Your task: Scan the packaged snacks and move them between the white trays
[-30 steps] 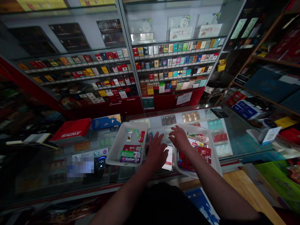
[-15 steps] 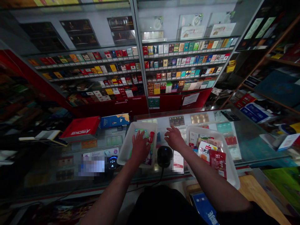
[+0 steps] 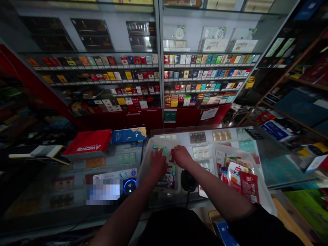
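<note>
My left hand [image 3: 158, 166] reaches into a white plastic bin [image 3: 144, 163], its fingers stretched out over the contents. At the right rim of the same bin, my right hand [image 3: 182, 157] has its fingertips closed on a small red tube-shaped pack [image 3: 171, 155]. Green wrapped sticks [image 3: 166, 151] lie in the bin near the left fingertips. Purple and dark packets [image 3: 169, 180] rest at the near end, partly covered by the left hand. A black rounded device on a cable [image 3: 189, 181] stands below my right wrist.
A second white bin [image 3: 266, 194] on the right holds several snack packets [image 3: 249, 186]. Left on the glass counter are a red box [image 3: 88, 145], a blue box [image 3: 128, 135] and a round lit device [image 3: 130, 186]. Shelves of small packs [image 3: 205, 59] stand behind.
My right hand has moved left to the bin and closed on the red pack, which was upright by my left hand's fingers. The view has shifted slightly.
</note>
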Demonstrator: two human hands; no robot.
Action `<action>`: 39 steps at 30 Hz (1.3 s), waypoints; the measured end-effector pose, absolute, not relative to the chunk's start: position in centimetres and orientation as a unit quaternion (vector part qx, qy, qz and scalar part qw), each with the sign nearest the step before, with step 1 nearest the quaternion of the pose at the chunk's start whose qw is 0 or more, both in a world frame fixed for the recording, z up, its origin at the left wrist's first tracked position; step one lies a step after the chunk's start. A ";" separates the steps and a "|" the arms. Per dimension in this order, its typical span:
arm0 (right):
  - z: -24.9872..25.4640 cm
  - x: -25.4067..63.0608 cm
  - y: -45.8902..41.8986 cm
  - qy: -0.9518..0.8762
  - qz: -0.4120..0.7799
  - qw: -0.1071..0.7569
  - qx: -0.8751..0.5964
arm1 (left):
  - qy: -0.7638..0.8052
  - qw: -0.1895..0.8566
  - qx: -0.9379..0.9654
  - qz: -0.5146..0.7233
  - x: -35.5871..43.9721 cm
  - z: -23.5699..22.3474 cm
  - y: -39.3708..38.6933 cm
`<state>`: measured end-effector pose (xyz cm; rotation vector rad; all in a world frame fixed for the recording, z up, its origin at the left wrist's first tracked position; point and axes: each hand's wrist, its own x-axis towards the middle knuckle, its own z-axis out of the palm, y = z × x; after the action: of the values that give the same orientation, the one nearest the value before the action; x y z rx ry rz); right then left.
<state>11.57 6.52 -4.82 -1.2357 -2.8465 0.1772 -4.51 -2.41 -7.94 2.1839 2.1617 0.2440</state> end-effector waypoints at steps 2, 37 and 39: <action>-5.6 10.6 6.8 -0.914 0.051 -0.004 -0.402 | 0.693 0.036 0.716 0.072 -4.8 -8.3 -1.8; -7.4 4.0 10.5 -0.878 0.036 -0.128 -0.460 | 0.637 0.106 0.759 0.085 -6.6 -11.5 2.2; -6.7 4.2 10.7 -0.874 0.036 -0.107 -0.472 | 0.647 0.099 0.750 0.090 -6.8 -11.0 2.0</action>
<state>4.23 10.66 -6.67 -1.5928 -2.9524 0.1227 -6.85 2.00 -10.97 2.2195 1.9151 0.2650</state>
